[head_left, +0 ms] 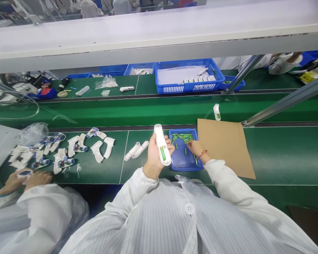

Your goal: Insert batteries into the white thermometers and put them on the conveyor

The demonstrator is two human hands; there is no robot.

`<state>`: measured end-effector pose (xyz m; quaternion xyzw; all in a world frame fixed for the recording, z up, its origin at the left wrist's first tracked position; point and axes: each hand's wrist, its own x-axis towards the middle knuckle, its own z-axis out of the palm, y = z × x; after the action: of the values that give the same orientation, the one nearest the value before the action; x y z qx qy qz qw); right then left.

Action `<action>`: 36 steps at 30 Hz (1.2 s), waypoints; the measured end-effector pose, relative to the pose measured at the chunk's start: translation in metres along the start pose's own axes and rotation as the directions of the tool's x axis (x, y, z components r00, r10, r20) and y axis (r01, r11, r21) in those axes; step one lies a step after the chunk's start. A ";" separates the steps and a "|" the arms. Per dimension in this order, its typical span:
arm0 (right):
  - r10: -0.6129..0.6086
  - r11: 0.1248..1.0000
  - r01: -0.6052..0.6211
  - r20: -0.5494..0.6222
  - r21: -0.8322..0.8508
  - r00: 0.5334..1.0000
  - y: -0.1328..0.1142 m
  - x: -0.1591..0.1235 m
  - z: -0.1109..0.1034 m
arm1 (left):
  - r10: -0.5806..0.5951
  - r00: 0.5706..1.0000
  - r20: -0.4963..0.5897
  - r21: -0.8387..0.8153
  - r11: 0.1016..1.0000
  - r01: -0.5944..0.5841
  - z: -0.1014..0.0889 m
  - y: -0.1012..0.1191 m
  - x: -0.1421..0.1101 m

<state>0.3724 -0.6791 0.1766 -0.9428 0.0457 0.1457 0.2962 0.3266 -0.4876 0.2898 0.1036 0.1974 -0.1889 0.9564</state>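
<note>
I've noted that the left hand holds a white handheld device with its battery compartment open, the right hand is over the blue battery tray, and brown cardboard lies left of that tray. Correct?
Not quite: the head view shows the brown cardboard right of the blue battery tray. The left hand does hold the white handheld device, compartment open, and the right hand is over the tray.

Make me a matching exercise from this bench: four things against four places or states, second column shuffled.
1. Left grip
2. Near blue tray
3. Brown cardboard
4. Bangle

A. On the right wrist
B. Around a white device
C. Lying right of the tray
D. Containing loose green batteries

Pairs: 1-B; 2-D; 3-C; 4-A
</note>
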 end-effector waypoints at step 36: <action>-0.846 0.473 0.881 -0.287 -0.014 0.450 -0.093 -0.112 -0.046 | 0.278 0.961 -0.007 0.284 0.922 -0.265 0.013 -0.007 -0.010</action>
<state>0.2935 -0.6286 0.2971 -0.8216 -0.3930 -0.1509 0.3844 0.3194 -0.4944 0.3049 0.2685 0.1748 -0.0781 0.9441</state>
